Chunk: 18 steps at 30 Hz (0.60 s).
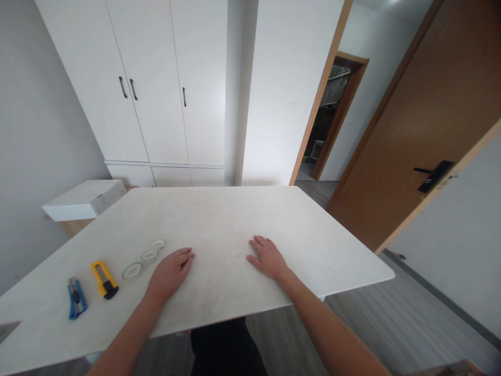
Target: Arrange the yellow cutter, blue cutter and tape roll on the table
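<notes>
My left hand [169, 272] lies flat on the white table [219, 219], palm down, fingers stretched out and holding nothing. Just left of it sit three clear tape rolls in a row: a large one [132, 271], a middle one [149, 255] and a small one [158, 244]. Further left lie a yellow utility knife [104, 279] and a blue utility knife [75, 297]. My right hand [266, 256] rests flat on the table too, fingers spread, empty, about a hand's width to the right of the left hand.
White wardrobe doors [152, 89] stand behind the table. A white box [84, 199] sits on a low surface at the left. A brown door [426, 120] stands open on the right, with a doorway [332, 115] beyond. The floor is grey wood.
</notes>
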Motion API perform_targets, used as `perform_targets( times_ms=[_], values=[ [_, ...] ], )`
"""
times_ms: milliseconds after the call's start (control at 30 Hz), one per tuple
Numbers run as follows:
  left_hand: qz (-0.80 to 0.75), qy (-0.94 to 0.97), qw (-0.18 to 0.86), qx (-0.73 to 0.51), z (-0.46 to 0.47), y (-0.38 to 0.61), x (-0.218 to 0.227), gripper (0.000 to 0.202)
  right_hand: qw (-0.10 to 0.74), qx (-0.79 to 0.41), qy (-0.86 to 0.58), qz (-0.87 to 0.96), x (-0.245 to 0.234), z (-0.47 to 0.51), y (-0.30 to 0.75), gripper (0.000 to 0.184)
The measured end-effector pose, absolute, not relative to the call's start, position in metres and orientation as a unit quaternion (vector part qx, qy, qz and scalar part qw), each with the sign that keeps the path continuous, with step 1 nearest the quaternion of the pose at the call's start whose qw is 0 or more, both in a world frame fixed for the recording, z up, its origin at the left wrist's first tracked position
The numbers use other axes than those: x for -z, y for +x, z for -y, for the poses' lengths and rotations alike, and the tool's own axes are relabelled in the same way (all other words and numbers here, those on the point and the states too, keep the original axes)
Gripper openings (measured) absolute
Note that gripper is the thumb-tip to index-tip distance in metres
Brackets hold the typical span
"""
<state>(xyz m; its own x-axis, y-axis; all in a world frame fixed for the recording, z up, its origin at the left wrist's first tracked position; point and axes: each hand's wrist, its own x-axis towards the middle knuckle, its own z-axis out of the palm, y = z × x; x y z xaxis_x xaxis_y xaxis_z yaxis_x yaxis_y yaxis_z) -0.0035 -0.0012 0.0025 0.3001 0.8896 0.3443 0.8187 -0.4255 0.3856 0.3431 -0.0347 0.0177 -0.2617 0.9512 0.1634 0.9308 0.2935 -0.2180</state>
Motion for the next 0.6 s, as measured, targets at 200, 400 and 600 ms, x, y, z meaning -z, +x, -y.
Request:
perform_targets(
  times_ms=[200, 400, 600],
  values=[
    [-0.530, 0.801, 0.073, -0.266, 0.0013, -0.0034, -0.0030, 0.036, 0.130, -0.043, -0.594, 0.793, -0.0181, 0.0343, 0.3432, 0.062],
    [-0.531, 0.803, 0.072, -0.261, 0.0012, -0.0035, -0.0032, 0.037, 0.132, -0.042, -0.595, 0.792, -0.0171, 0.0339, 0.3432, 0.062],
    [-0.536, 0.799, 0.074, -0.261, 0.0017, -0.0031, -0.0037, 0.036, 0.133, -0.041, -0.594, 0.792, -0.0153, 0.0336, 0.3437, 0.063]
  ],
)
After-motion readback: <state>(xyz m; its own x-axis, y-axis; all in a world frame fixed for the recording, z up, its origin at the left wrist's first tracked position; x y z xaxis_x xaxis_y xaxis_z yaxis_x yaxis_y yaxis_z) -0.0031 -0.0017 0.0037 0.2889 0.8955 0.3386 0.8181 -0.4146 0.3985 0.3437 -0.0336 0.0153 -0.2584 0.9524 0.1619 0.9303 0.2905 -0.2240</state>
